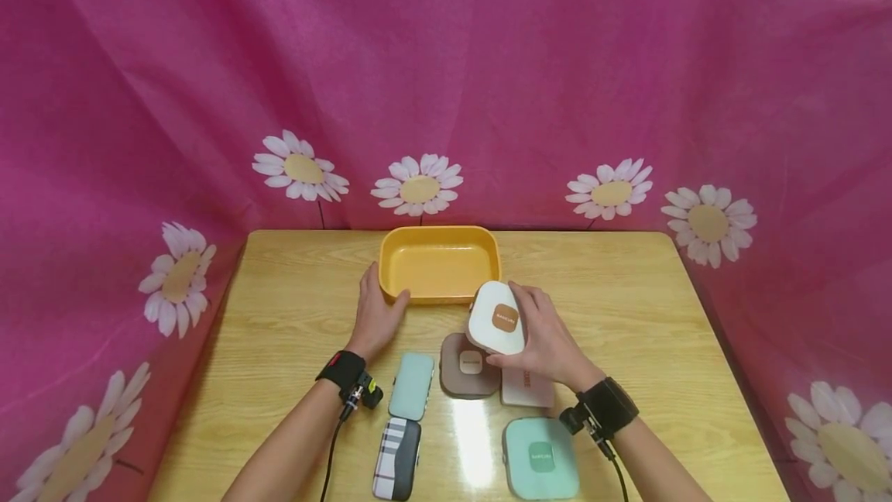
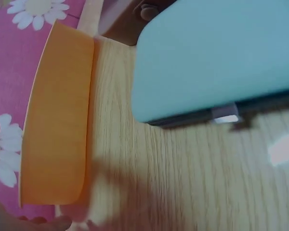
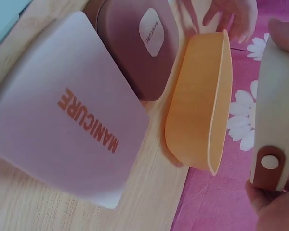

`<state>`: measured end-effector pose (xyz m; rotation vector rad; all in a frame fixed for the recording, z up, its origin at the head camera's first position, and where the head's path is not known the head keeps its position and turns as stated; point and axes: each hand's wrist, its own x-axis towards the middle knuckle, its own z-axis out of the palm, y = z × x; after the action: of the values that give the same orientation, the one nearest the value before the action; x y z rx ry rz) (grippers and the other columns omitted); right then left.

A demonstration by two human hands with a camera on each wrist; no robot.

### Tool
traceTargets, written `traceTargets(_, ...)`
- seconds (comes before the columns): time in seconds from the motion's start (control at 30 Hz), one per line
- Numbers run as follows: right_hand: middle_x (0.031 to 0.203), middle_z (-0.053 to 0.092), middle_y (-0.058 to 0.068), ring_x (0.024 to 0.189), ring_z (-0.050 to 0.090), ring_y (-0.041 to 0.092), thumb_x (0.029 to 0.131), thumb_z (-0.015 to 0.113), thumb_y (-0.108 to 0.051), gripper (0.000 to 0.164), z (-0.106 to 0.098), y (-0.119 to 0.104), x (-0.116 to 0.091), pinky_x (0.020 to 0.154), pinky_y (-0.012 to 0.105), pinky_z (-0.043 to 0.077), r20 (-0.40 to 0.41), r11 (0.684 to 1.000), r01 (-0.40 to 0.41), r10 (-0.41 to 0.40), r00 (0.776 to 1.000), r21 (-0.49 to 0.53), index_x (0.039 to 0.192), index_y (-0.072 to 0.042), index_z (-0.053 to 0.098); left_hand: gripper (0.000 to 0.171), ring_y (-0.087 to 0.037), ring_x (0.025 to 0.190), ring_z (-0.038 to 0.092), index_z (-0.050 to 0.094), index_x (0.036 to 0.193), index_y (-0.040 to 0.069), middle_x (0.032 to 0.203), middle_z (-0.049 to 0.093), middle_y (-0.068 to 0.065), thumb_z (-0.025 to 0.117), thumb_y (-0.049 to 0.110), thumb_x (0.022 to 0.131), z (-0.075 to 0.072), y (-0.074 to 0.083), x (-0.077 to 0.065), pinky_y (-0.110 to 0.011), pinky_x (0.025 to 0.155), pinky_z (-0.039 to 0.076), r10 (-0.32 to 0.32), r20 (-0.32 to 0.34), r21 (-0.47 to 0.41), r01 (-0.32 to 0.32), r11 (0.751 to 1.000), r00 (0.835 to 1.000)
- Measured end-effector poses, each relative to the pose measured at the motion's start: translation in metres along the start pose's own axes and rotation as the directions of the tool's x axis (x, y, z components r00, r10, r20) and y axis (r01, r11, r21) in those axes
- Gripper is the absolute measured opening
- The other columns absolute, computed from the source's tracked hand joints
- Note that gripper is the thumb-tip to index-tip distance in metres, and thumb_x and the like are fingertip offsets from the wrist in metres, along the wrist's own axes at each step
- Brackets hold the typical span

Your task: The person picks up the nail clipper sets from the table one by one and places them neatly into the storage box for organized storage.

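Note:
My right hand (image 1: 547, 335) grips a white rounded-square manicure case (image 1: 488, 324) by its edges, with a brown label on its face. In the right wrist view, the held case (image 3: 279, 110) shows a brown snap strap. It is raised over a brown manicure case (image 1: 460, 378) and near the front right corner of a yellow tray (image 1: 439, 298). My left hand (image 1: 376, 316) is at the tray's front left corner, thumb by the front wall and fingers along the left side. In the right wrist view its fingers look loosely spread.
A pink manicure case (image 1: 527, 392) lies beside the brown one, partly under the right hand in view. Nearer are a mint green case (image 1: 540, 459), a pale blue case (image 1: 412, 386) and a plaid-and-black case (image 1: 396, 459). A pink flowered curtain (image 1: 516, 99) hangs behind the wooden table (image 1: 293, 285).

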<state>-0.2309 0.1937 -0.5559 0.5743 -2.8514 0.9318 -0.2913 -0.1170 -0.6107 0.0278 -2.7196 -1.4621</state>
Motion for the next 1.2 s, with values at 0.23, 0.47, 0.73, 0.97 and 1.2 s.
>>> traceTargets(0.23,0.132,0.042,0.004,0.117,0.041,0.018,0.053,0.080,-0.068,0.121,0.000,0.006,0.011,0.095,0.043,0.045,-0.001,0.999,0.023,-0.023,1.000,-0.025,0.151,-0.020,0.026,0.091,-0.024,0.144,0.019,0.003,0.154,0.011,0.158,0.013,-0.010,0.062,0.039,0.090,0.005,-0.006,0.007,-0.046,0.115,0.020,-0.065,0.041,-0.090,0.068,0.994,0.997)
traceTargets(0.47,0.132,0.041,0.003,0.119,0.040,0.017,0.056,0.074,-0.074,0.118,0.006,0.014,0.032,0.098,0.042,0.043,0.019,0.999,0.022,-0.022,1.000,-0.032,0.149,-0.017,0.030,0.088,-0.021,0.142,0.022,0.005,0.154,0.014,0.157,0.017,-0.008,0.063,0.030,0.091,0.010,-0.014,0.010,-0.042,0.115,0.021,-0.039,0.042,-0.133,0.044,0.990,0.998)
traceTargets(0.73,0.125,0.045,0.006,0.111,0.043,0.019,0.056,0.076,-0.070,0.113,0.012,0.022,0.057,0.094,0.040,0.044,0.009,0.995,0.085,-0.085,0.996,-0.057,0.142,-0.008,0.037,0.080,-0.019,0.138,0.030,0.012,0.152,0.011,0.153,0.027,-0.007,0.063,0.023,0.091,0.013,-0.015,0.011,-0.041,0.114,0.024,-0.033,0.028,-0.200,0.038,0.979,0.999)
traceTargets(0.97,0.127,0.044,0.007,0.111,0.042,0.019,0.056,0.078,-0.065,0.109,0.014,0.027,0.067,0.093,0.040,0.046,0.025,0.995,0.074,-0.073,0.997,-0.065,0.140,-0.010,0.037,0.079,-0.019,0.138,0.030,0.011,0.153,0.012,0.154,0.027,-0.007,0.061,0.024,0.092,0.018,-0.014,0.010,-0.042,0.114,0.025,-0.053,0.040,-0.216,0.060,0.975,0.998)
traceTargets(1.2,0.127,0.045,0.008,0.112,0.044,0.019,0.055,0.081,-0.061,0.111,0.020,0.027,0.080,0.096,0.039,0.045,0.040,0.996,0.077,-0.075,0.996,-0.050,0.140,-0.007,0.037,0.075,-0.020,0.138,0.031,0.013,0.152,0.012,0.153,0.027,-0.007,0.058,0.025,0.094,0.017,-0.018,0.011,-0.043,0.113,0.026,-0.039,0.014,-0.215,0.041,0.976,0.999)
